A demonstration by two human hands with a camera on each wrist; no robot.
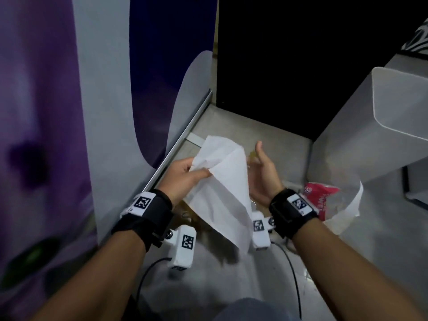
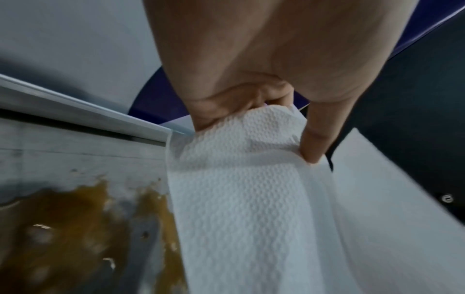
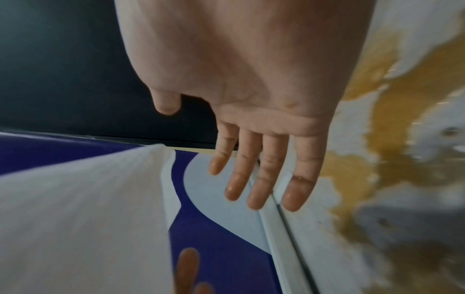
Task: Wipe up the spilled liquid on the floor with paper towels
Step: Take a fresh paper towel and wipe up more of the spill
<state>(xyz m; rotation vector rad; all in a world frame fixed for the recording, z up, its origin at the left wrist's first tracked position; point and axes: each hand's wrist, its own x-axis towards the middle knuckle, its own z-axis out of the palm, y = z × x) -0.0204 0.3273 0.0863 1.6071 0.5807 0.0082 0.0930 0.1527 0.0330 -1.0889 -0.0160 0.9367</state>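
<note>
A white paper towel (image 1: 222,188) hangs from my left hand (image 1: 185,176), whose fingers and thumb pinch its upper edge; the left wrist view shows the embossed towel (image 2: 241,189) bunched between thumb and fingers (image 2: 312,143). My right hand (image 1: 262,174) is just right of the towel, palm open, fingers straight, holding nothing; the right wrist view shows its spread fingers (image 3: 261,175) beside the towel (image 3: 83,214). An amber-brown spill (image 2: 70,224) lies on the grey floor under the hands, also seen as the spill (image 3: 392,155), mostly hidden behind the towel in the head view.
A purple and white panel (image 1: 104,112) with a metal rail (image 1: 180,140) stands on the left. A dark cabinet (image 1: 289,66) closes the back, a grey bin (image 1: 370,126) the right. A red-printed package (image 1: 324,200) with white paper lies on the floor at right.
</note>
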